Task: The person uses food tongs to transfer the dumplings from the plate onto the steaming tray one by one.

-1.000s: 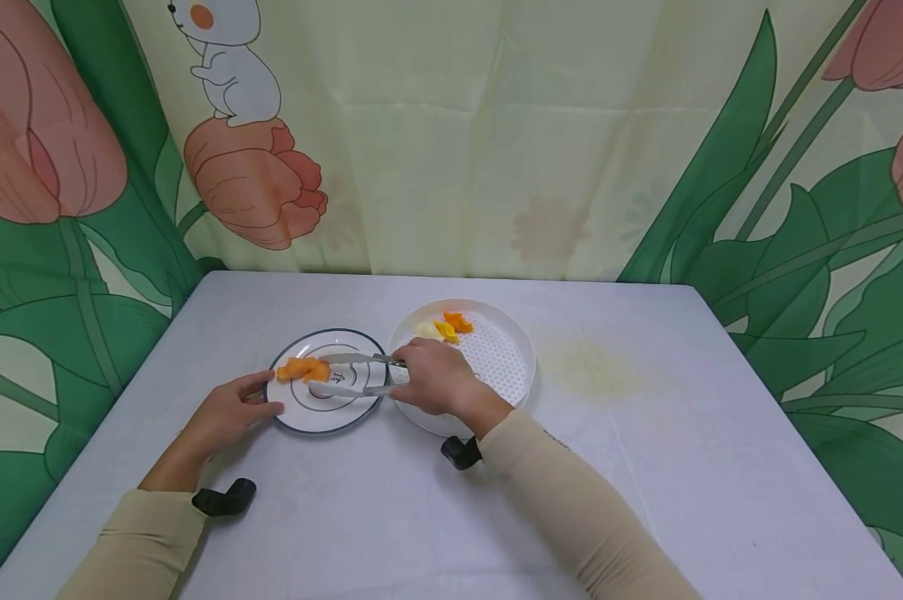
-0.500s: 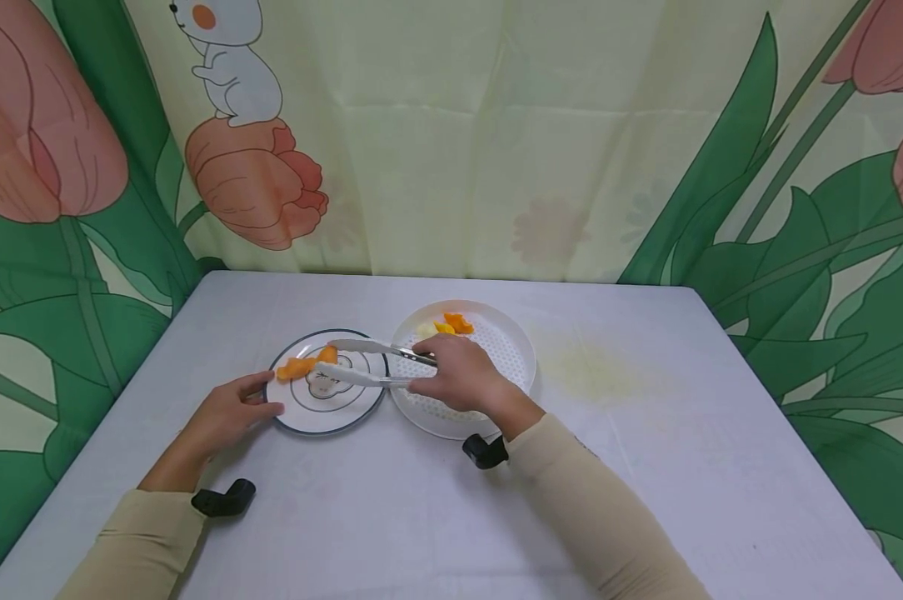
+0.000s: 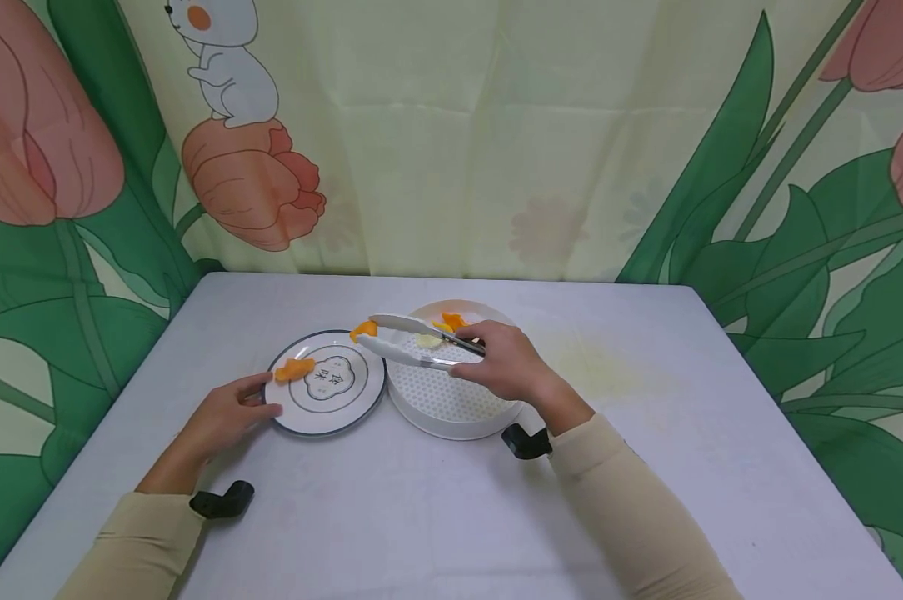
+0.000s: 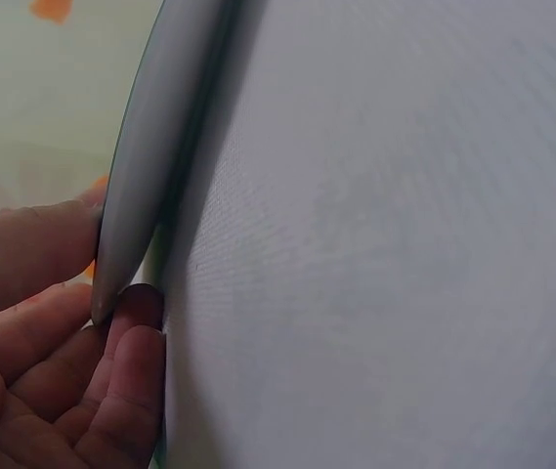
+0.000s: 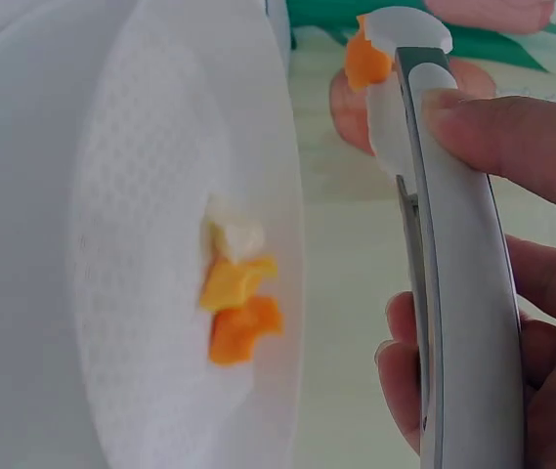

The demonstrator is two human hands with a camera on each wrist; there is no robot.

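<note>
- Head view: the left hand [image 3: 230, 412] is left of the middle of the frame. Its fingers pinch the left edge of a white plate [image 3: 339, 419] with a dark blue rim.
- The right hand [image 3: 507, 358] is a bit right of the middle. Its fingers are wrapped around the metal handle of the tongs [image 3: 402, 353], and the white tips point left.
- One orange piece [image 3: 362, 331] is at the tips of the tongs. In the frame it shows over the upper right rim of the plate.
- Another orange chunk [image 3: 295, 370] lies on the left part of the plate, close to the left hand. The middle of the plate has rings and dark writing.
- A round white tray [image 3: 451, 404] full of little holes sits just to the right of the plate.
- Right wrist view: three bits lie close together in the tray, near the middle of the frame. They are a pale bit [image 5: 236, 233], a yellow bit [image 5: 234, 283] and an orange bit [image 5: 246, 330], going from top to bottom.
- Left wrist view: the plate's edge is in the upper left, with fingers on both sides of it.
- Head view again: the counter [image 3: 331, 517] has a white cloth. Behind it hangs a curtain [image 3: 436, 167] with big pink tulips and green leaves.
</note>
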